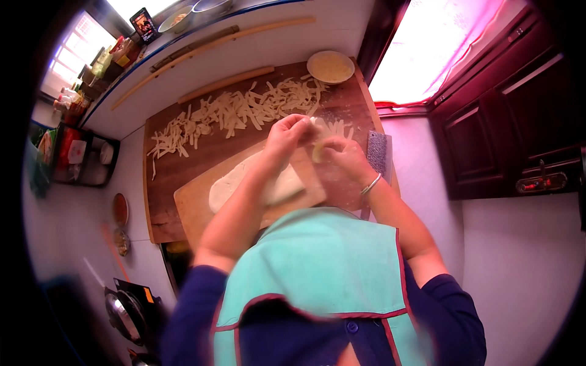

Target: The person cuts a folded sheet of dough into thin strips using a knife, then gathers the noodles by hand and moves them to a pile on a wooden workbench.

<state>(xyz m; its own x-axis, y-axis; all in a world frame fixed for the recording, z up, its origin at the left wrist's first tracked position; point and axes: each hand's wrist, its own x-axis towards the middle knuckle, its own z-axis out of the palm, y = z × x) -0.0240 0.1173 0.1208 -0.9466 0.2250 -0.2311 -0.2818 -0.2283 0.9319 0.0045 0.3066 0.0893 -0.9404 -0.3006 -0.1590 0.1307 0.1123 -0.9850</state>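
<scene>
My left hand (pixel 285 139) is pinched at the right end of a heap of cut dough strips (pixel 238 111), with a pale dough strip (pixel 317 122) at its fingertips. Close beside it, my right hand (pixel 347 156) is also closed, and a pale, blurred dough strip (pixel 318 151) shows at its fingers. A few loose strips lie just beyond the right hand. Under my left forearm, a thick flat slab of dough (pixel 231 184) rests on a light wooden cutting board (pixel 312 177). That board sits on a larger dark wooden board (pixel 166 213), dusted with flour near my hands.
A cleaver (pixel 377 151) lies at the right edge, beside my right wrist. At the far right corner stands a bowl of pale flour or meal (pixel 330 67). A rolling pin (pixel 227 84) lies behind the strips. Jars and a phone (pixel 144 25) stand on the ledge.
</scene>
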